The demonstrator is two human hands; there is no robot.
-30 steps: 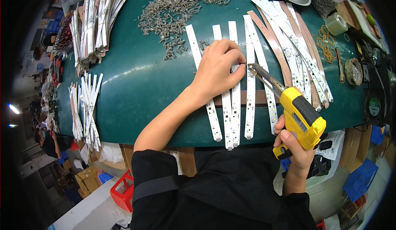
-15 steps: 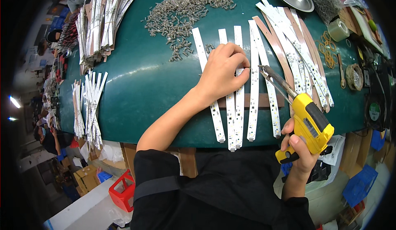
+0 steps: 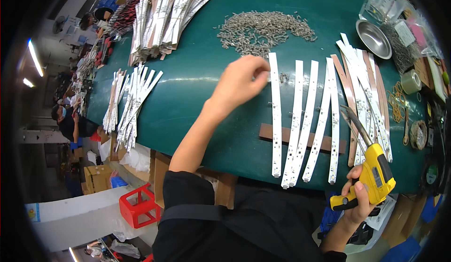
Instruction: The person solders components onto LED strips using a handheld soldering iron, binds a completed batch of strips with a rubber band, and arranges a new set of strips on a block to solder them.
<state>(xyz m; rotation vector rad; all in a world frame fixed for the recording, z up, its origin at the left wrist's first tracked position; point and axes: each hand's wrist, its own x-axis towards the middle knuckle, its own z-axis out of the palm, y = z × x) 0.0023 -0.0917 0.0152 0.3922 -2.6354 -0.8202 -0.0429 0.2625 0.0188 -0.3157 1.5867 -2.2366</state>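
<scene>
My left hand [image 3: 240,80] reaches out over the green table, fingers pinched near the top of the leftmost white strip [image 3: 276,116] and just below a heap of small metal screws [image 3: 263,27]. What the fingertips pinch is too small to tell. Several long white strips [image 3: 305,121] lie side by side across a brown bar [image 3: 268,131]. My right hand [image 3: 359,198] grips a yellow electric screwdriver [image 3: 376,172] at the table's near edge, its tip pointing up toward the strips.
Piles of white strips lie at the far left [image 3: 164,13] and left [image 3: 131,102], more at the right [image 3: 366,74]. A metal bowl [image 3: 373,39], tape roll [image 3: 411,81], rubber bands [image 3: 397,104] sit right. A red crate [image 3: 138,205] stands below. Another person [image 3: 70,123] sits left.
My left hand lifted off the strips and moved up and left toward the screw heap. The screwdriver drew back from the strips toward the table's near edge.
</scene>
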